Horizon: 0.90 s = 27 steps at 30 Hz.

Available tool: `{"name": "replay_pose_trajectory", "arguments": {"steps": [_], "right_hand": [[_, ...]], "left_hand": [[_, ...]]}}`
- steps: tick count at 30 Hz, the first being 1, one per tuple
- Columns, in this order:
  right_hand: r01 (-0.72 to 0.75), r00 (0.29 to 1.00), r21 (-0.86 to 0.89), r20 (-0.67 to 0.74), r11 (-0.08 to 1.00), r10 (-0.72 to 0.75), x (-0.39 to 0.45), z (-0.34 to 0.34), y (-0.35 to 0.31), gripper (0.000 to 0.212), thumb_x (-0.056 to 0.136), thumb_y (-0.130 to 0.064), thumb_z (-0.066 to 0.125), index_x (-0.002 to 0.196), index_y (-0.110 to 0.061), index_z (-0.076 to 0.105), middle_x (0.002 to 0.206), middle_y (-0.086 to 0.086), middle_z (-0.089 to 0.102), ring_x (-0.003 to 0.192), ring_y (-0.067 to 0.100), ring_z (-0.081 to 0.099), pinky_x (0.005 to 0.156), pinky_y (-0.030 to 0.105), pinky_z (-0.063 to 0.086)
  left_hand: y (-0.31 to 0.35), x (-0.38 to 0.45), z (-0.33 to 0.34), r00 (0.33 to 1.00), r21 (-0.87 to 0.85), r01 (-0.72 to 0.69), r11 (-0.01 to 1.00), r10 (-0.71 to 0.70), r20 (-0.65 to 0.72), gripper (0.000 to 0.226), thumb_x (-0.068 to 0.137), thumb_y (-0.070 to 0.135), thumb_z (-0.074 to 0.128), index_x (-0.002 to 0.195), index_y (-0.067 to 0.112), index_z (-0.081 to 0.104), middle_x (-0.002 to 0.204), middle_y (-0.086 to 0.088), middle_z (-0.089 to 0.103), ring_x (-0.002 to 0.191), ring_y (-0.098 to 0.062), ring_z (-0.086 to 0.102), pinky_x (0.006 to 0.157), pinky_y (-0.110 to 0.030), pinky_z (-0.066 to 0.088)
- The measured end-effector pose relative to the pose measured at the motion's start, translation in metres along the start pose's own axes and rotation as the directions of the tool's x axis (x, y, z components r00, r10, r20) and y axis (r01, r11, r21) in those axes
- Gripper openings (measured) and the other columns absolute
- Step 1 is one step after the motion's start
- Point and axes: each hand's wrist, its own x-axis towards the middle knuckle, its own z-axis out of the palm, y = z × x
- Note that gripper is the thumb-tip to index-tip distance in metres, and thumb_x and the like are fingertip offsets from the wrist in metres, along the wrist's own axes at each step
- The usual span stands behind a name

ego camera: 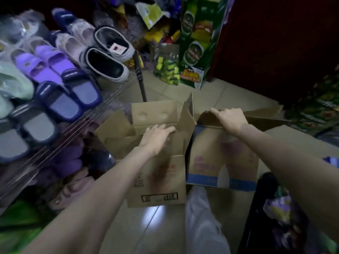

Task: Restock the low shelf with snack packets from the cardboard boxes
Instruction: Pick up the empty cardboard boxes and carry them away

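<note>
Two cardboard boxes stand side by side on the tiled floor. The plain brown box [157,180] on the left has its flaps up, and my left hand [156,137] reaches over its open top with fingers spread and fairly straight. The box on the right [220,162] has blue and pink print. My right hand [229,119] grips the upper edge of its raised flap. The insides of both boxes are hidden from here, and no snack packet shows in either hand.
A wire rack [77,129] on the left carries several slippers, with more footwear beneath it. Green beer cartons [198,43] and a clear jar of yellow packets [167,68] stand at the back. Dark goods [275,217] sit at the lower right. Pale tiles lie between.
</note>
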Motion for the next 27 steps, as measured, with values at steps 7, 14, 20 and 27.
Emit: {"name": "replay_pose_trajectory", "arguments": {"steps": [7, 14, 20, 27], "right_hand": [[0.028, 0.998, 0.054, 0.063, 0.998, -0.031, 0.189, 0.07, 0.107, 0.05, 0.096, -0.007, 0.042, 0.142, -0.018, 0.027, 0.114, 0.009, 0.061, 0.104, 0.031, 0.06, 0.074, 0.033, 0.043], [0.023, 0.975, 0.102, 0.218, 0.995, -0.044, 0.274, 0.14, 0.144, 0.05, 0.095, -0.003, 0.04, 0.142, -0.013, 0.028, 0.119, 0.012, 0.059, 0.107, 0.031, 0.059, 0.08, 0.035, 0.046], [-0.206, 0.883, 0.453, 0.467, 0.867, -0.034, 0.278, 0.16, 0.164, 0.065, 0.092, -0.013, 0.052, 0.146, -0.011, 0.015, 0.125, 0.019, 0.053, 0.115, 0.035, 0.053, 0.09, 0.04, 0.044], [-0.458, 0.824, 0.845, 0.52, 0.276, -0.224, 0.295, 0.083, 0.188, 0.054, 0.092, -0.038, 0.055, 0.141, -0.031, 0.032, 0.147, 0.005, 0.033, 0.12, 0.026, 0.049, 0.087, 0.038, 0.052]], "left_hand": [[-0.004, 0.181, 0.007, 0.953, 0.037, 0.186, 0.982, -0.19, 0.238, 0.045, 0.1, 0.015, 0.037, 0.139, 0.036, 0.033, 0.151, -0.01, 0.028, 0.137, -0.031, 0.028, 0.109, -0.042, 0.025], [-0.006, 0.269, 0.004, 0.923, -0.021, 0.299, 0.954, -0.284, 0.26, 0.038, 0.099, 0.023, 0.04, 0.137, 0.03, 0.039, 0.149, -0.013, 0.032, 0.132, -0.034, 0.037, 0.104, -0.038, 0.033], [-0.002, 0.313, -0.009, 0.943, -0.138, 0.311, 0.94, -0.288, 0.165, 0.037, 0.095, 0.018, 0.047, 0.132, 0.024, 0.047, 0.127, -0.013, 0.055, 0.116, -0.032, 0.053, 0.094, -0.041, 0.045], [0.011, 0.342, -0.067, 0.945, -0.093, 0.248, 0.964, -0.22, 0.243, 0.043, 0.095, 0.018, 0.048, 0.136, 0.028, 0.044, 0.131, -0.009, 0.052, 0.119, -0.03, 0.05, 0.094, -0.036, 0.044]]}}
